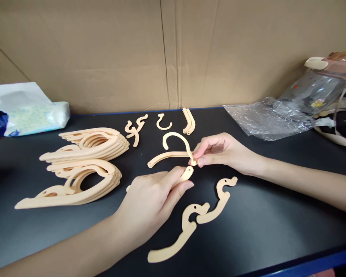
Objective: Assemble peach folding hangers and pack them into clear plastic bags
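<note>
1 tissue pack [39, 118] left; 1 bottle [315, 89], clear plastic [256, 118] right.

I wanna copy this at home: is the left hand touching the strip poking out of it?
Touching. The head view shows the strip pinched between thumb and forefinger of the left hand.

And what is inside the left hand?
One end of a pale strip sticks out of the left hand; its middle can't be seen because the hand covers it.

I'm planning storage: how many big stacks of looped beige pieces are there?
2: the nearer stack and, just behind it, the farther stack, both on the table's left side.
</note>
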Available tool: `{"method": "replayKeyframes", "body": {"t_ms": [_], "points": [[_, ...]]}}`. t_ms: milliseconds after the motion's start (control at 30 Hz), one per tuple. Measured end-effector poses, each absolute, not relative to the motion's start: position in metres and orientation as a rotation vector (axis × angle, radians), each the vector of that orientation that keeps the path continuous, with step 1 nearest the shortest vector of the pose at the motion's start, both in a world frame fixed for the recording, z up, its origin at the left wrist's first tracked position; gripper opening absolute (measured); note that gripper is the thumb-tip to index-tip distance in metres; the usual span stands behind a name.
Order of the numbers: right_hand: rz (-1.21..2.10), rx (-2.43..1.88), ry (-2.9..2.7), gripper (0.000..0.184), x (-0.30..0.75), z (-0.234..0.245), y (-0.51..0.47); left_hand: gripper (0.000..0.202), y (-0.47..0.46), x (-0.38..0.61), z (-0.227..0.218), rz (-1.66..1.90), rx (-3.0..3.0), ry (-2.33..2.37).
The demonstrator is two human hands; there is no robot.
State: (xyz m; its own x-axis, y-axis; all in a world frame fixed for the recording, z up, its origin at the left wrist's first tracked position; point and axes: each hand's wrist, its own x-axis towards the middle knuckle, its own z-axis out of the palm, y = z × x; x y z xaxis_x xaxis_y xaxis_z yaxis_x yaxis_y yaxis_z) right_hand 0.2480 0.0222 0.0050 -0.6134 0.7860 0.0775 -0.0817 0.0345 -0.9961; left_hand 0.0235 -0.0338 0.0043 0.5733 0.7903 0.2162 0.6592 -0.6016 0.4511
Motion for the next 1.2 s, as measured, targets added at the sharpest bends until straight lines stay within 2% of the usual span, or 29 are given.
{"method": "replayKeyframes", "body": {"t_ms": [167, 333, 700, 1200], "points": [[1.692, -0.702, -1.649, 0.009, 0.247, 0.005, 0.022, 0.028, -0.033, 0.023, 0.008, 0.531, 2.471, 1.178], [1.688, -0.716, -1.724, 0.017, 0.248, 0.005, 0.022, 0.031, -0.031, 0.022, 0.002, 0.522, 2.476, 1.2], [1.748, -0.699, -1.725, 0.014, 0.249, 0.002, 0.021, 0.034, -0.026, 0.02, -0.002, 0.569, 2.515, 1.139], [1.601, -0.783, -1.94, 0.021, 0.25, 0.001, 0.018, 0.037, -0.032, 0.026, 0.001, 0.491, 2.744, 1.129]]}}
